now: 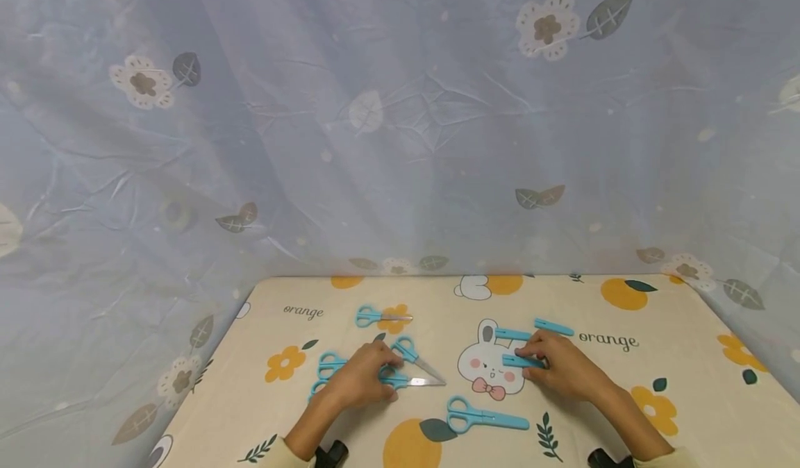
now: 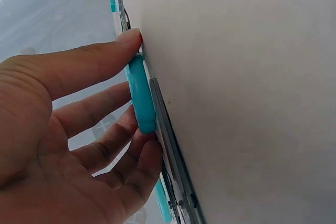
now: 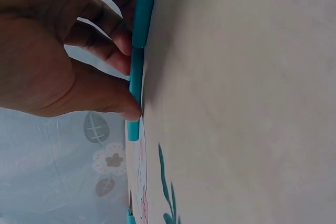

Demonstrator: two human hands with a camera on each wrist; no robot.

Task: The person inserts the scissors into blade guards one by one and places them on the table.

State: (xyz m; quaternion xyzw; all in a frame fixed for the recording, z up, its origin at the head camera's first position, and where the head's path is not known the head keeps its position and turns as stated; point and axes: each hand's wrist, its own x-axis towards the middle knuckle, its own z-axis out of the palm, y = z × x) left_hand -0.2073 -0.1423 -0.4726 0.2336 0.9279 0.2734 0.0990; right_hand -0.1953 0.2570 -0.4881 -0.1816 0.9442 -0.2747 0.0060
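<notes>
Scissors [image 1: 409, 380] with blue handles lie under your left hand [image 1: 362, 379] on the bench [image 1: 687, 336], left of centre; their bare blades point right, toward the printed rabbit. Your fingers curl over the handle and pinch it against the surface, as the left wrist view shows plainly. Your right hand [image 1: 559, 367] sits to the right of the rabbit and pinches a blue blade cover [image 1: 521, 361] flat on the bench, thumb and fingertips closing on it from both sides.

Around the left hand you have more scissors: one pair [image 1: 414, 354] just behind the gripped pair with its blades bare, two more sets of blue handles [image 1: 325, 371] poking out at the left of your hand, and one pair [image 1: 380, 316] farther back near the printed word "orange". A fifth loose pair [image 1: 484, 416], with its cover on, lies nearer to you between your two hands. That makes six pairs in all, as far as the head view lets you count.

Two further blue covers [image 1: 553, 327] lie just behind your right hand, so three covers in all.

The bench carries a cream cloth printed with oranges, flowers, leaves and the rabbit. Behind and at both sides hangs a pale blue sheet with flowers and leaves on it, creased, closing off the room.
</notes>
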